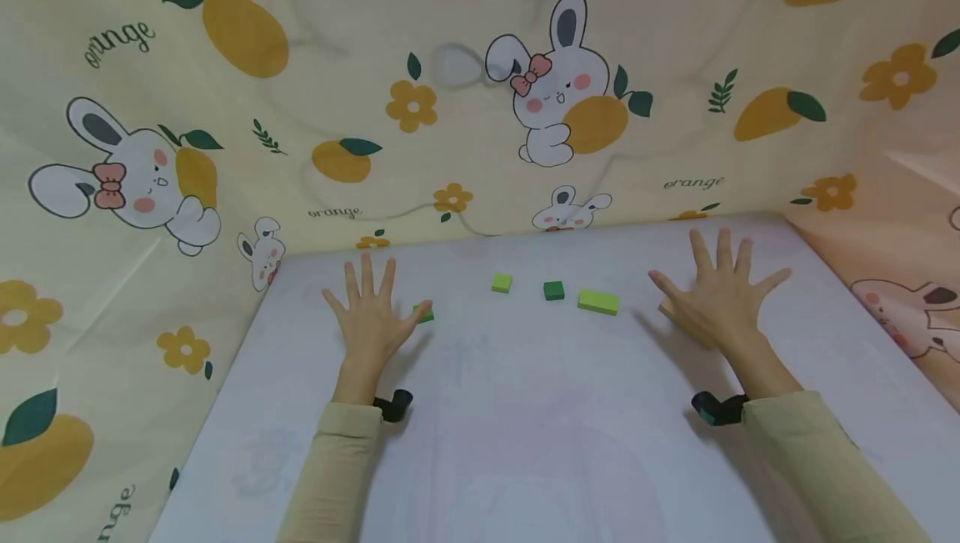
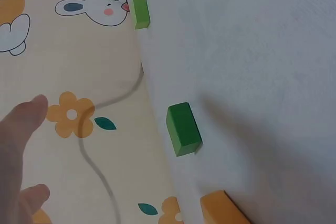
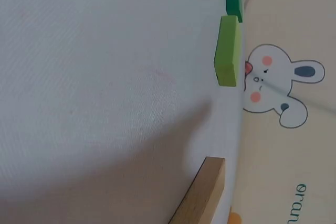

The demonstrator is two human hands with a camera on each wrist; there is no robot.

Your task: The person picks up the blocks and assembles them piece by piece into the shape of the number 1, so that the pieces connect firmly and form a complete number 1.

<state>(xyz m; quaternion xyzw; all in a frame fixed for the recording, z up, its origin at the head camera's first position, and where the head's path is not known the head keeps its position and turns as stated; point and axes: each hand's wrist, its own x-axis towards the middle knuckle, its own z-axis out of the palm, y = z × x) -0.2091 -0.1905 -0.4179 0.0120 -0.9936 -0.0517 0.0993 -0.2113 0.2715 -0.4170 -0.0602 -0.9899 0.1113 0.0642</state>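
Observation:
My left hand point(image 1: 369, 322) is spread with straight fingers over the table's left part, its thumb overlapping a green block point(image 1: 425, 316) in the head view. In the left wrist view that green block point(image 2: 184, 129) lies near an orange block point(image 2: 223, 209), which the hand hides from the head view. My right hand point(image 1: 720, 301) is also spread, palm down, above a plain wooden block point(image 1: 686, 328) that it partly covers. The right wrist view shows this wooden block point(image 3: 202, 192) below the hand's shadow. Neither hand holds anything.
Between the hands, toward the back, lie a small lime block point(image 1: 502, 283), a dark green block point(image 1: 554, 291) and a longer lime block point(image 1: 598, 302). A printed cloth point(image 1: 465, 168) with rabbits and oranges rises behind and beside the white table point(image 1: 510, 434).

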